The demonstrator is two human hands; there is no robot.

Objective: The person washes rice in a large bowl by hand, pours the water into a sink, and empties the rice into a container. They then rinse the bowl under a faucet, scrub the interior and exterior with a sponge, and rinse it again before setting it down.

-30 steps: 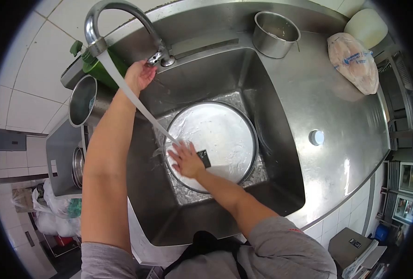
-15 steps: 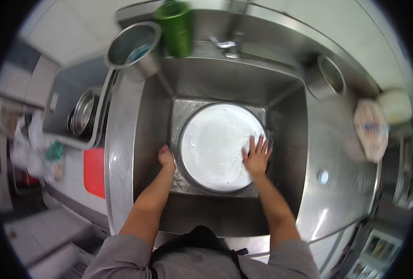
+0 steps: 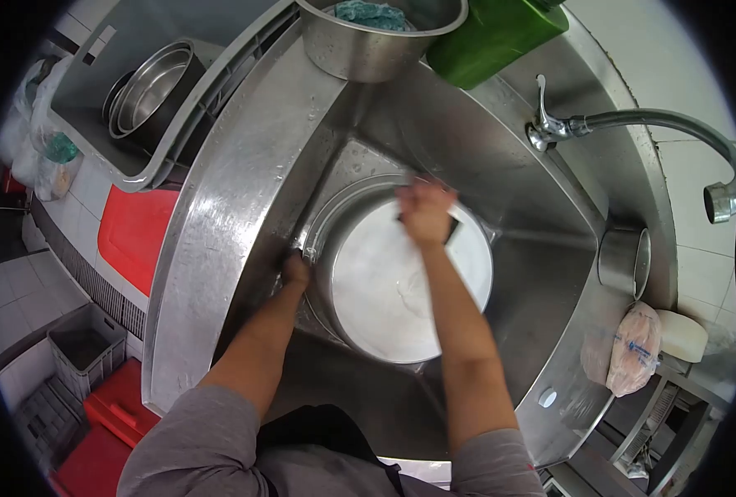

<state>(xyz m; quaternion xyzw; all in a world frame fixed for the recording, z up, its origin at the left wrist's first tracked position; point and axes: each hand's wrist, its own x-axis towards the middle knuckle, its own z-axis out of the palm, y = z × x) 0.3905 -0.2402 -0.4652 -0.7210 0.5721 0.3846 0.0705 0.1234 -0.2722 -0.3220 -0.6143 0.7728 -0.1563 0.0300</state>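
A large round metal pan (image 3: 376, 290) with a white inner surface lies in the steel sink (image 3: 542, 282). My right hand (image 3: 426, 211) is over the upper part of the pan, blurred by motion, its fingers bent round something dark that shows at both sides of the palm. At the pan's left rim is my left hand (image 3: 296, 269), low in the sink; its fingers are mostly hidden in shadow and by the rim.
Behind the sink are a steel pot (image 3: 360, 50) holding a teal cloth, a green container (image 3: 492, 41) and a faucet (image 3: 550, 128). A grey bin (image 3: 136, 170) with metal bowls is at left. At right are a small pot (image 3: 625, 261) and a bagged item (image 3: 633, 348).
The view has turned and shifted. My right hand has moved from the pan's right side to its upper part, and its spread fingers are now bent. A dark item now shows under it.
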